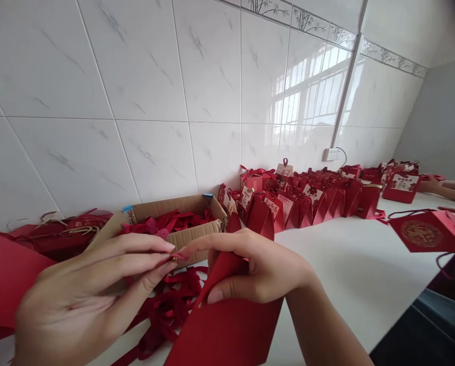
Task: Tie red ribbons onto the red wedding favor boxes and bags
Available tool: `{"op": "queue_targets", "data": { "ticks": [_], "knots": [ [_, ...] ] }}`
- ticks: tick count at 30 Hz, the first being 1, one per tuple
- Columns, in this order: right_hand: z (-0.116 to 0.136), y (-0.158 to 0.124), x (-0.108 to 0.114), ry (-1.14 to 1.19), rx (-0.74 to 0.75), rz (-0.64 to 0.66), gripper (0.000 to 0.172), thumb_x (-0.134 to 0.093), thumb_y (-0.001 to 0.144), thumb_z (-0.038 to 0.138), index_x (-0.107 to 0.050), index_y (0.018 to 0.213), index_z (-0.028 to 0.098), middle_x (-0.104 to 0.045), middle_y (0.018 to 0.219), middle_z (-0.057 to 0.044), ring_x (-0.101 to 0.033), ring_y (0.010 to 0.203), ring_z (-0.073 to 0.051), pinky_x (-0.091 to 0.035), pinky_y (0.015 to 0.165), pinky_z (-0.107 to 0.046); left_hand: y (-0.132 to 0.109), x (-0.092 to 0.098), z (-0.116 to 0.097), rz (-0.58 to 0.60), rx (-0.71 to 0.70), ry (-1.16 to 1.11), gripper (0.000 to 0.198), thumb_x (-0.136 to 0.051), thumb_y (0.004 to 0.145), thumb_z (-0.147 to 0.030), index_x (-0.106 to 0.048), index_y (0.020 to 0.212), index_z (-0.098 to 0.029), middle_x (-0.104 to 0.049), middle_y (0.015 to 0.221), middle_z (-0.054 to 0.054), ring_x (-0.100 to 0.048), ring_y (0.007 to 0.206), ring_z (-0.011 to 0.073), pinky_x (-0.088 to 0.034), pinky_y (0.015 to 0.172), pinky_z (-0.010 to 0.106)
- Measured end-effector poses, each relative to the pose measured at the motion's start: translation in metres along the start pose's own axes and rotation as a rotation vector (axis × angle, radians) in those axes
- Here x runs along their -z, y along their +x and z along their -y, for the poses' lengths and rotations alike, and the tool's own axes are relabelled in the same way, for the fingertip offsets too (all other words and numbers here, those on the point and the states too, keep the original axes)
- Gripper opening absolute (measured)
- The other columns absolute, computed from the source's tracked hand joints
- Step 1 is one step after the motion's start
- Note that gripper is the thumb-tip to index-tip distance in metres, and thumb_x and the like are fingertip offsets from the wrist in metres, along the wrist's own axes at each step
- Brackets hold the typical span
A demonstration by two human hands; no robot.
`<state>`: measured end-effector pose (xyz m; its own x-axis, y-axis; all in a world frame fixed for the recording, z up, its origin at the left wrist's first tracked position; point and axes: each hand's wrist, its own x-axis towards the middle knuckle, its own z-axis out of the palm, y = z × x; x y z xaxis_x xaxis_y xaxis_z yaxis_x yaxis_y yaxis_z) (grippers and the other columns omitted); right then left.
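Note:
My right hand (pixel 265 267) grips the top of a red paper gift box (pixel 231 333), thumb on the near face and index finger stretched to the left. My left hand (pixel 94 295) is closed in a pinch on a thin red ribbon (pixel 180 256) with a small gold-coloured bit at the fingertips. The right index fingertip meets the ribbon there. A small metal eyelet shows on the gift box's left edge, below my right thumb. Loose red ribbons (pixel 170 305) lie in a tangle on the white table behind and between my hands.
A cardboard box (pixel 191 239) of red pieces stands against the tiled wall. Rows of red gift boxes (pixel 296 203) line the white table (pixel 326 254). More red items (pixel 78 229) lie at left. On the right, another person's hands hold a red box (pixel 421 231).

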<state>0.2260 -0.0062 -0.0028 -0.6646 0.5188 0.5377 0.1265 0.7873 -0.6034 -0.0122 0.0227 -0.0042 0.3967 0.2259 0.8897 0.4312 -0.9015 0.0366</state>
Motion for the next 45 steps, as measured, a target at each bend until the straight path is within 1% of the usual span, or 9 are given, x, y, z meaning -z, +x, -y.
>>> {"op": "queue_targets", "data": {
  "ticks": [2,8,12,15,18,22,27,40,45],
  "knots": [
    [0.000,-0.001,-0.001,-0.002,-0.008,-0.007,0.053,-0.067,0.082,0.018,-0.049,0.131,0.016,-0.063,0.122,-0.009,-0.062,0.103,-0.017,-0.048,0.093,-0.028,0.001,-0.001,-0.005,-0.009,-0.011,-0.001,0.021,-0.068,0.072,-0.005,-0.069,0.076,-0.026,-0.072,0.081,-0.007,-0.068,0.079,0.0140,-0.053,0.090,0.031],
    [0.001,-0.003,-0.003,-0.003,-0.036,-0.036,0.052,-0.067,0.082,0.018,-0.050,0.132,0.021,-0.067,0.113,-0.006,-0.063,0.101,-0.017,-0.050,0.087,-0.028,0.004,-0.002,-0.013,0.009,0.058,-0.047,0.021,-0.069,0.074,-0.007,-0.068,0.083,-0.026,-0.072,0.085,-0.004,-0.067,0.076,0.0138,-0.055,0.068,0.025],
    [0.003,-0.003,-0.004,-0.024,-0.044,-0.040,0.049,-0.065,0.083,0.015,-0.052,0.129,0.022,-0.066,0.114,-0.005,-0.064,0.093,-0.015,-0.051,0.081,-0.025,0.005,-0.001,-0.010,0.047,0.081,-0.049,0.022,-0.065,0.078,-0.007,-0.068,0.087,-0.026,-0.070,0.099,0.000,-0.065,0.092,0.0175,-0.052,0.087,0.034],
    [0.004,-0.005,-0.002,-0.074,-0.064,-0.049,0.049,-0.064,0.083,0.016,-0.052,0.130,0.026,-0.068,0.105,-0.004,-0.064,0.087,-0.015,-0.052,0.075,-0.025,0.004,-0.001,-0.006,0.079,0.072,-0.119,0.023,-0.061,0.080,-0.003,-0.066,0.091,-0.023,-0.069,0.094,0.000,-0.064,0.090,0.0152,-0.052,0.085,0.032],
    [0.004,-0.007,-0.002,-0.177,-0.138,-0.143,0.045,-0.064,0.083,0.018,-0.053,0.126,0.029,-0.067,0.104,-0.002,-0.064,0.088,-0.016,-0.052,0.073,-0.025,0.003,-0.002,-0.005,0.114,0.063,-0.175,0.024,-0.058,0.081,-0.001,-0.065,0.093,-0.021,-0.069,0.085,0.000,-0.064,0.081,0.0119,-0.053,0.074,0.025],
    [0.000,-0.002,-0.006,-0.276,-0.252,-0.368,0.021,-0.058,0.086,0.017,-0.058,0.104,0.027,-0.067,0.097,0.000,-0.063,0.081,-0.014,-0.050,0.064,-0.023,0.004,-0.003,-0.012,0.140,0.026,-0.157,0.023,-0.061,0.080,0.000,-0.064,0.093,-0.019,-0.067,0.081,-0.002,-0.062,0.075,0.0092,-0.052,0.070,0.020],
    [-0.006,0.010,-0.020,-0.256,-0.109,-0.517,0.011,-0.056,0.087,0.014,-0.054,0.091,0.023,-0.064,0.085,0.002,-0.061,0.076,-0.012,-0.049,0.063,-0.020,0.007,-0.006,-0.020,0.194,0.022,-0.030,0.018,-0.061,0.083,-0.005,-0.062,0.091,-0.020,-0.066,0.083,-0.003,-0.060,0.077,0.0086,-0.049,0.074,0.021],
    [-0.014,0.019,-0.030,-0.286,0.061,-0.523,0.017,-0.049,0.089,0.007,-0.056,0.096,0.021,-0.060,0.089,-0.001,-0.055,0.078,-0.011,-0.045,0.067,-0.022,0.004,-0.006,-0.022,0.160,0.178,0.122,0.011,-0.058,0.085,-0.013,-0.060,0.091,-0.022,-0.063,0.080,-0.003,-0.058,0.076,0.0119,-0.046,0.073,0.027],
    [-0.012,0.021,-0.033,-0.248,0.117,-0.544,0.022,-0.048,0.079,0.003,-0.055,0.093,0.019,-0.058,0.083,-0.002,-0.053,0.073,-0.013,-0.045,0.063,-0.024,0.004,-0.007,-0.022,0.111,0.241,0.170,0.009,-0.060,0.084,-0.018,-0.053,0.078,-0.021,-0.057,0.071,-0.004,-0.056,0.065,0.0105,-0.046,0.063,0.023]
  ]
}}
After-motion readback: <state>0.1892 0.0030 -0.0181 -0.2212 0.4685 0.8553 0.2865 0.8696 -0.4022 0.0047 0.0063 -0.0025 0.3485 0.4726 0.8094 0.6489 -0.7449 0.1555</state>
